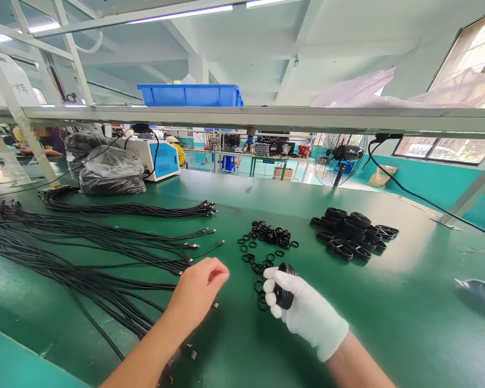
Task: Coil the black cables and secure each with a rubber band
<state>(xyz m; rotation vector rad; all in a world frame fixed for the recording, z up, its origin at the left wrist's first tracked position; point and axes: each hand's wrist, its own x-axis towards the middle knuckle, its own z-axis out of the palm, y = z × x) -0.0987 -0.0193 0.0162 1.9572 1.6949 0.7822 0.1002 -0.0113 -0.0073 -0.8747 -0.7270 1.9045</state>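
Observation:
In my right hand (303,307), which wears a white glove, a coiled black cable (284,288) is gripped between thumb and fingers. My left hand (202,285) is bare, its fingers curled and pinched together near the cable ends; whatever is in them, if anything, is hidden. Between and beyond the hands lies a scatter of small black rings (271,234), a few of them close to the right hand's fingertips. Long loose black cables (105,258) with metal plugs stretch over the left side of the green table, partly behind my left arm. A pile of coiled cables (350,231) sits at the right.
A blue and white machine (157,159) and a plastic-wrapped black bundle (111,170) stand at the back left. Overhead runs a shelf (275,116) carrying a blue bin (192,96). A clear plastic bag (483,293) lies far right. Beyond the table is a fan (341,153).

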